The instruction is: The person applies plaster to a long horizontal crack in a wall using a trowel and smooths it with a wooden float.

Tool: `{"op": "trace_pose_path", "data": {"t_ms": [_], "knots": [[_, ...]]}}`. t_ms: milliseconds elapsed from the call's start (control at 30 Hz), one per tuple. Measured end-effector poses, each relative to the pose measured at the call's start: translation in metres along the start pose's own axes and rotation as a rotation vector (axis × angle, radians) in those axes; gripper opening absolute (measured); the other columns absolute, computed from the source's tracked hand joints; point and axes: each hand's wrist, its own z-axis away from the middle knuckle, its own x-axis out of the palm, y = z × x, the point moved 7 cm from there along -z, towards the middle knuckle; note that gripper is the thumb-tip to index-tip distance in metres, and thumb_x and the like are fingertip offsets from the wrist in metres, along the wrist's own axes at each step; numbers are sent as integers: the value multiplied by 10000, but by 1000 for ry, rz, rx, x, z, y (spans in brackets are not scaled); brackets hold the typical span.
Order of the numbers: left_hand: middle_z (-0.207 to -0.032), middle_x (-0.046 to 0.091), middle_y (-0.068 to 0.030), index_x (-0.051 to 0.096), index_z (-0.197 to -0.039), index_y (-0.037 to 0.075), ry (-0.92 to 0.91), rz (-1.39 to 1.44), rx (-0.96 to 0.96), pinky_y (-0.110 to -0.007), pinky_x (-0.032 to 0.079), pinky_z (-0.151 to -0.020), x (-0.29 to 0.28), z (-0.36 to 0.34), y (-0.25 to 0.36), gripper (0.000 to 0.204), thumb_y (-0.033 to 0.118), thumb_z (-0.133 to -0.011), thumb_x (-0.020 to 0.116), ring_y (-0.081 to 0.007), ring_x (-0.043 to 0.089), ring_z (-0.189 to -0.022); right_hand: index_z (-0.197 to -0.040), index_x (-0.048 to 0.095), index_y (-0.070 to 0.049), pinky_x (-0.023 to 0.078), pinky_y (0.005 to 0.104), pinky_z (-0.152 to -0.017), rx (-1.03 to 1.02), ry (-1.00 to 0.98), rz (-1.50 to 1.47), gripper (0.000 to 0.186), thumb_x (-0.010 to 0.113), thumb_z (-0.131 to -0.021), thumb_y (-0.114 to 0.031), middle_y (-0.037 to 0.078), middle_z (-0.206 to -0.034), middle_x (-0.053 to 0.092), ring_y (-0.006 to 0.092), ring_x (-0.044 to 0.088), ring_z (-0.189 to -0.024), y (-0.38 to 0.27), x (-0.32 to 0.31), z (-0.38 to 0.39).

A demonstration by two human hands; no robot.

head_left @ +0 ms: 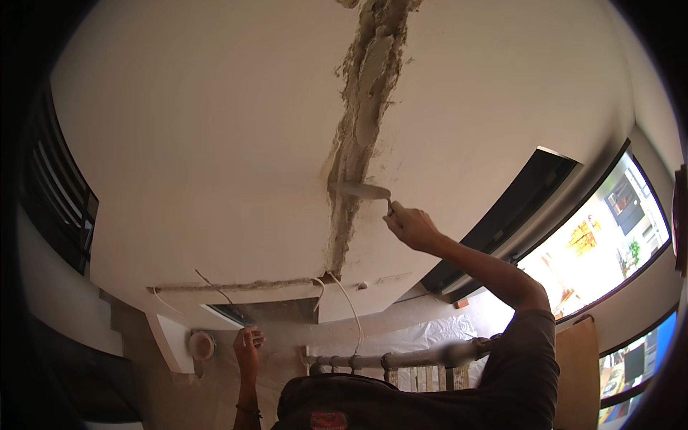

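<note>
One trowel [365, 190], at the centre of the frame, lies across a rough vertical groove [367, 107] in the pale wall [201, 179]; its handle points to lower right. Good practice here, as a judgement, would be to keep the blade nearly flat, bridge both edges of the groove, press evenly and use the sound wall on either side as a guide, easing off near the white cable [351, 308] at the groove's lower end. The right hand [416, 228] has its fingers curled closely round the handle, just right of the groove; the elbow is bent at the right of the frame, the forearm sloping up and leftward. The left hand [248, 342], lower left of centre, is raised with fingers partly bent; at this small size, whether they hold anything cannot be told.
</note>
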Motion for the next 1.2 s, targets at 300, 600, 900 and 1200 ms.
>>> {"op": "trace_pose_path", "data": {"t_ms": [300,600,900,1200], "knots": [[-923,691,-96,638,-1124,3,21,-22,22,-278,526,-651,-5,-3,0,484,459,-1040,501,-175,688,-762,-998,528,-13,499,463,-589,-144,130,-37,263,594,-992,-267,157,-683,628,374,652,-637,-11,7,-21],[-938,682,-92,637,-1124,14,117,-52,1,-278,519,-662,-37,9,2,466,446,-1039,483,-174,678,-790,-927,514,-15,503,433,-558,-171,269,-137,241,656,-956,-208,168,-706,640,358,654,-610,-18,8,-39],[-939,673,-80,640,-1142,19,155,-53,-29,-281,508,-660,-44,11,-11,506,486,-1034,475,-165,660,-781,-936,533,-20,485,393,-527,-162,256,-201,169,650,-955,-141,133,-627,608,286,634,-554,-40,4,-43],[-953,660,-48,631,-1160,27,214,-127,77,-260,487,-693,-58,-16,53,485,465,-1056,448,-137,642,-837,-984,532,-26,511,375,-543,-222,195,-222,197,684,-924,-136,144,-687,629,323,664,-612,-29,44,-30]]}}
